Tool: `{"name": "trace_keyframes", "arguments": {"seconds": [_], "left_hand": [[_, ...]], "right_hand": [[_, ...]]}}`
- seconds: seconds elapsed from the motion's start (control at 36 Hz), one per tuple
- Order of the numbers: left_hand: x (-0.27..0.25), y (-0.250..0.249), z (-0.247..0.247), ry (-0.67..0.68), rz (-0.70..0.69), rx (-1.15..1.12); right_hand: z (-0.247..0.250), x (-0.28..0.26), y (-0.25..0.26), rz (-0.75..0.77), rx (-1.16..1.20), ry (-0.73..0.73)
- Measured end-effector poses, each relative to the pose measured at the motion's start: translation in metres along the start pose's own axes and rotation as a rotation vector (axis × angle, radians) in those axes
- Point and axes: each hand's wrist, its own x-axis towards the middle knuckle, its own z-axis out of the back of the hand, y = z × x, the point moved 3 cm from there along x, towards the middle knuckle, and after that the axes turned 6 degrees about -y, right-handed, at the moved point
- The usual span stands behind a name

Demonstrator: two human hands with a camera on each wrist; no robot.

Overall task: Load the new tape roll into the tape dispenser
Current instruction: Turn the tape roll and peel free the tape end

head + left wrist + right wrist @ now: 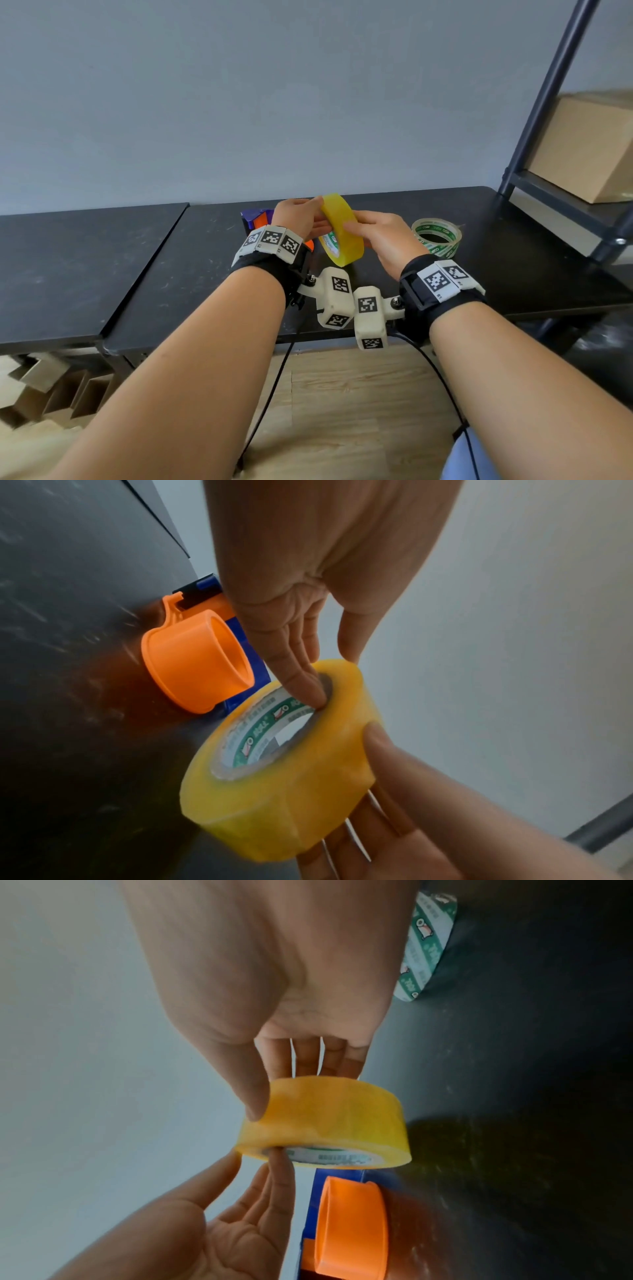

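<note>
While both hands, left and right, grasp the yellow tape roll above the black worktop, align its core squarely with the blue-and-orange plastic dispenser's orange hub at nine o'clock; don't tilt it.

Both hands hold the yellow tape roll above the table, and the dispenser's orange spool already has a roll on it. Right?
Not quite. The orange spool of the tape dispenser is bare, as the left wrist view shows. The rest stands: the left hand and right hand hold the yellow tape roll above the table.
</note>
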Motion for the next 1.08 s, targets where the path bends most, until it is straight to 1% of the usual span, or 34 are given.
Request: {"name": "trace_keyframes", "arguments": {"seconds": [0.11, 0.22, 0.31, 0.5, 0.64, 0.78, 0.89, 1.0, 1.08], "left_hand": [[-0.001, 0.0, -0.001, 0.005, -0.015, -0.006], [-0.008, -0.001, -0.006, 0.118, -0.069, 0.041], [-0.013, 0.0, -0.008, 0.157, -0.099, 0.118], [-0.015, -0.007, -0.008, 0.137, -0.093, 0.066], [-0.013, -0.004, -0.006, 0.103, -0.059, 0.019], [-0.01, -0.001, -0.01, 0.08, -0.046, 0.0], [-0.006, -0.001, -0.01, 0.039, 0.001, -0.092], [-0.005, -0.003, -0.011, 0.05, -0.059, -0.046], [-0.008, -0.005, -0.01, 0.107, -0.102, 0.042]], "right_hand": [[0.003, 0.001, 0.0, 0.014, 0.021, 0.009], [0.006, 0.004, 0.002, 0.041, 0.073, -0.065], [0.008, 0.005, 0.003, 0.041, 0.117, -0.085], [0.005, 0.004, 0.001, 0.065, 0.104, -0.037], [0.005, 0.004, -0.004, 0.07, 0.096, 0.009], [0.007, 0.003, -0.008, 0.026, 0.147, 0.031], [0.009, 0.002, -0.012, 0.003, 0.115, 0.039], [0.013, 0.003, -0.011, 0.019, 0.127, 0.002], [0.016, 0.005, -0.008, 0.025, 0.109, -0.032]]}}
